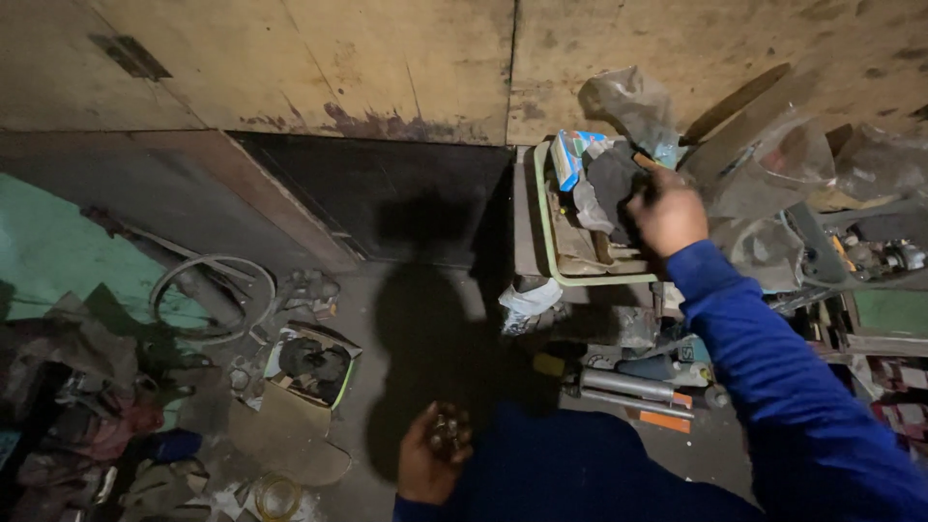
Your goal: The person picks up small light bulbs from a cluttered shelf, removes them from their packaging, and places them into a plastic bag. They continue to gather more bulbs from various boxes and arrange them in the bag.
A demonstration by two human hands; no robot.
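Observation:
My right hand, in a blue sleeve, reaches into a green-rimmed tray full of odds and ends, its fingers closed around a dark object at the tray's right side. A dark cloth and a blue and white packet lie in the tray beside the hand. Low in the view, my left hand is held near my body with the fingers curled around a small, dark, shiny metal part. What exactly the right hand grips is hard to make out in the dim light.
Crumpled plastic bags pile up right of the tray. Metal tubes and clutter lie on the floor below it. At left are a wire hoop, an open cardboard box, rags and scrap. A plywood wall stands behind.

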